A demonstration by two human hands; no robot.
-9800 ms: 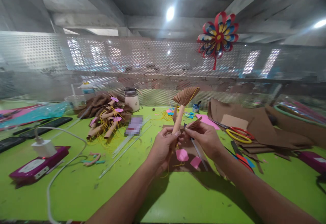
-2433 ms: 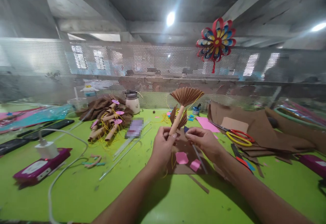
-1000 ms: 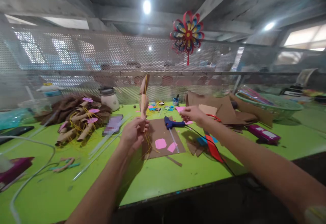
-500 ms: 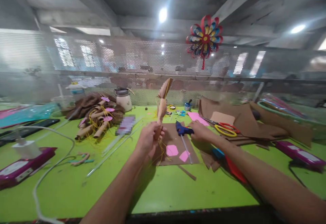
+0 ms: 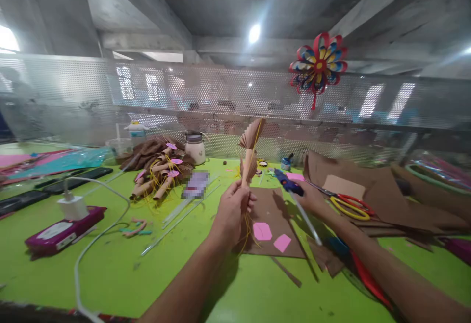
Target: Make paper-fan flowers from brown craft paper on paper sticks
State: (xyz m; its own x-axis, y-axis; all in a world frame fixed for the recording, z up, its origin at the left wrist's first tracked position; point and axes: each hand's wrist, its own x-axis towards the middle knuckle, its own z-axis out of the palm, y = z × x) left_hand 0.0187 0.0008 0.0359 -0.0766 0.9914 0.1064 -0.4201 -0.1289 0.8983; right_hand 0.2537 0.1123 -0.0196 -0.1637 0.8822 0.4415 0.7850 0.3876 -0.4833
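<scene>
My left hand [image 5: 232, 212] is closed round the lower end of a rolled brown paper tube [image 5: 246, 167]. The tube stands upright, topped by a pleated brown paper fan [image 5: 250, 133] with smaller pleated pieces on its sides and yellow strands hanging below my fist. My right hand [image 5: 312, 198] grips a blue glue gun [image 5: 288, 182], lifted off the table with its nozzle pointing toward the tube. A glue stick [image 5: 306, 221] sticks out of the gun's back. Beneath both hands lies a brown paper sheet [image 5: 271, 204] with two pink paper pieces [image 5: 262, 231].
A pile of finished paper tubes [image 5: 156, 178] lies at left on the green table [image 5: 110, 264], next to a white jar [image 5: 195, 148]. Scissors [image 5: 349, 201] rest on brown paper sheets at right. A purple box, charger and cable [image 5: 62, 230] sit near left. Perforated mesh fences the table's back.
My right hand reached right, came back to the glue gun on the brown sheet, gripped it and raised it. My left hand turned the tube so the fan shows edge-on.
</scene>
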